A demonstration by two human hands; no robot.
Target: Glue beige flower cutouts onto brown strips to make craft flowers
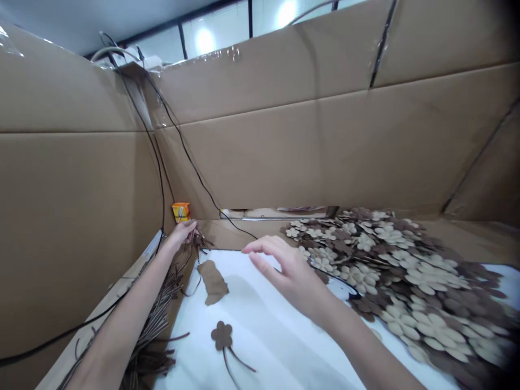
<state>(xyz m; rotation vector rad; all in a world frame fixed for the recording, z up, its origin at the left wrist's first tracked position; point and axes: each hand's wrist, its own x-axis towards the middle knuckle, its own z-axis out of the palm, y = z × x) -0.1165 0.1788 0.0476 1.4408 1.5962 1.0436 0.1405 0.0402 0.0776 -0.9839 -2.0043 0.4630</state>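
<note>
At the far left corner my left hand (pixel 184 232) is closed, with thin brown cords (pixel 200 241) at its fingers, right in front of a small orange box (pixel 181 212). My right hand (pixel 284 268) hovers over the white sheet (pixel 264 336), its thumb and fingers slightly apart and nothing visible in them. Between the hands lies a torn brown piece (pixel 213 281). Closer to me, a dark brown flower (pixel 221 336) with two cord ends rests on the sheet. More brown cords (pixel 156 319) are bunched beneath my left forearm.
A large heap of brown and beige flower cutouts (pixel 406 265) covers the right side. Tall cardboard walls (pixel 260 157) enclose the work area. A black cable (pixel 190 162) hangs down the corner and passes behind my right hand. A slot (pixel 276 213) opens low in the back wall.
</note>
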